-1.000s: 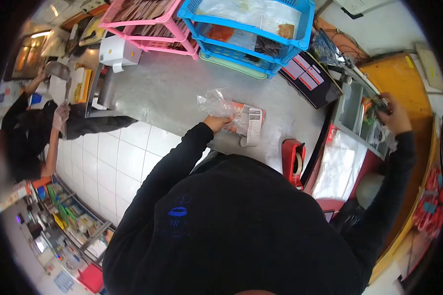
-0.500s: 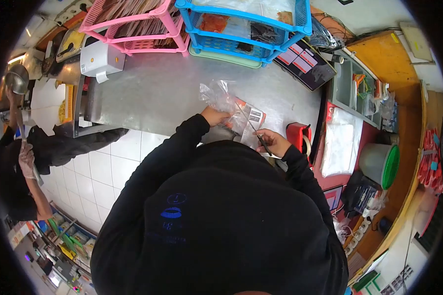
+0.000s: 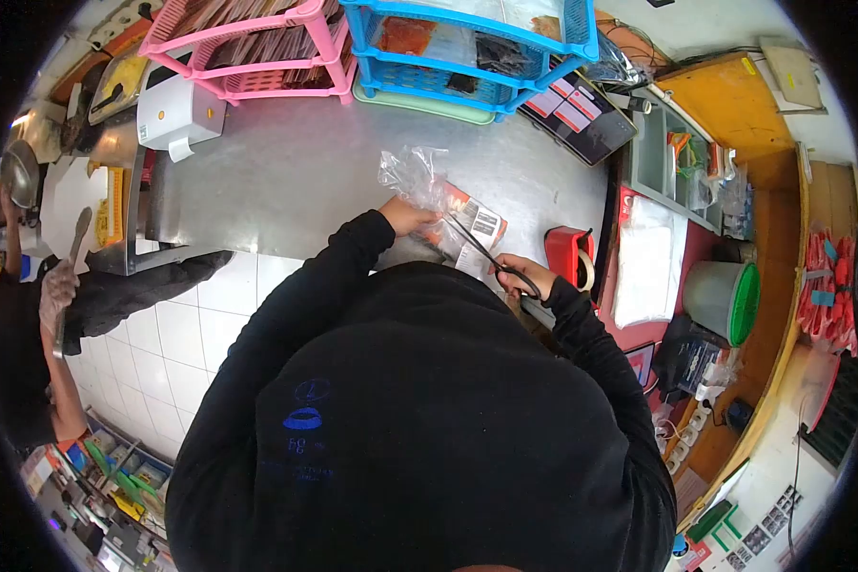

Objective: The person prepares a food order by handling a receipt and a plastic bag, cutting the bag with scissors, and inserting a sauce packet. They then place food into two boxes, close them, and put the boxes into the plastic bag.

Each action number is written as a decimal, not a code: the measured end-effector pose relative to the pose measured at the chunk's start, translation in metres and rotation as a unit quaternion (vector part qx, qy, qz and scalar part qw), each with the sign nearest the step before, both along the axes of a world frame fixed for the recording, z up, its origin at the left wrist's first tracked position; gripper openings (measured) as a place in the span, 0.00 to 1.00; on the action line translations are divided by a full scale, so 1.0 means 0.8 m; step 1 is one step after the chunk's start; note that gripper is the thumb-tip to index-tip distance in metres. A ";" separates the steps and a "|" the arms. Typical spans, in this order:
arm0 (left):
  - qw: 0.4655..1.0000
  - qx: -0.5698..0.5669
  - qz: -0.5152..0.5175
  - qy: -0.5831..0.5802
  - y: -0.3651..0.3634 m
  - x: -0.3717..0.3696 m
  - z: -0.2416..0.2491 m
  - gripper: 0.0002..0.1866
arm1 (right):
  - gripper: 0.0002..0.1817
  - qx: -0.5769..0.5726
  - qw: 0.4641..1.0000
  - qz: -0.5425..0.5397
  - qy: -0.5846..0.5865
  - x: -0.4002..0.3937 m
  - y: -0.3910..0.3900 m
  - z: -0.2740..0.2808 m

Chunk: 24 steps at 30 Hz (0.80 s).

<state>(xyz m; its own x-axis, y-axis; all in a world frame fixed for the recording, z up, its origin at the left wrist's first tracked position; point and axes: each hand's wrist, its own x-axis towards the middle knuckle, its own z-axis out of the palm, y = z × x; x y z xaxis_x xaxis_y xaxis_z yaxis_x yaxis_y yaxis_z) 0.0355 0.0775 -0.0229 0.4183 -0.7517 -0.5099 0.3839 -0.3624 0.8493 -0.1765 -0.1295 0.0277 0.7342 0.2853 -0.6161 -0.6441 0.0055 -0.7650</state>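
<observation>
Over the front edge of the metal table, my left hand point(image 3: 410, 217) is closed on a crumpled clear plastic bag point(image 3: 413, 176), whose loose end stands up above my fingers. My right hand point(image 3: 527, 275) grips a pair of scissors point(image 3: 482, 249) by the dark handle. Their long blades point up and left, reaching the plastic beside my left fingers; whether they are cutting cannot be made out. Beneath and beside the bag is a red and white printed packet point(image 3: 475, 212) with a white label. My body hides the lower part of the packet.
Pink racks point(image 3: 248, 71) and blue racks point(image 3: 448, 81) stand at the back of the metal table point(image 3: 276, 181). A label printer point(image 3: 179, 114) is at left, a tablet point(image 3: 582, 116) at back right. Near my right hand is a red tape dispenser point(image 3: 567, 253). A co-worker point(image 3: 57, 286) holds utensils at far left.
The scissors have turned so that their blades lie more clearly across the bag's edge. More of the packet's red print shows. The co-worker's gloved hand has raised its utensil.
</observation>
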 end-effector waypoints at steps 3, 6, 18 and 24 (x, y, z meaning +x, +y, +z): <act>1.000 0.002 0.008 0.030 -0.001 -0.001 0.019 0.17 | 0.19 -0.005 1.000 -0.007 0.013 -0.001 0.000 0.009; 0.999 0.046 -0.022 -0.012 -0.003 0.002 0.029 0.17 | 0.18 -0.012 1.000 -0.008 0.002 -0.004 0.002 0.010; 1.000 -0.007 -0.028 -0.013 -0.004 -0.001 -0.039 0.16 | 0.19 -0.002 0.999 -0.007 0.045 -0.005 -0.005 0.008; 0.999 -0.003 -0.044 -0.020 -0.006 -0.006 -0.025 0.15 | 0.19 -0.009 0.995 0.076 0.071 0.013 -0.021 0.028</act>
<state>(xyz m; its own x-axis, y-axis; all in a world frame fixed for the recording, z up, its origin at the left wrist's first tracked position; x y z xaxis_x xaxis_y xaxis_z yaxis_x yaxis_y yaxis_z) 0.0306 0.0728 -0.0430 0.3702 -0.7890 -0.4904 0.3172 -0.3888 0.8650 -0.1663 -0.1464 0.0499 0.5885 0.3740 -0.7168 -0.7379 -0.1139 -0.6653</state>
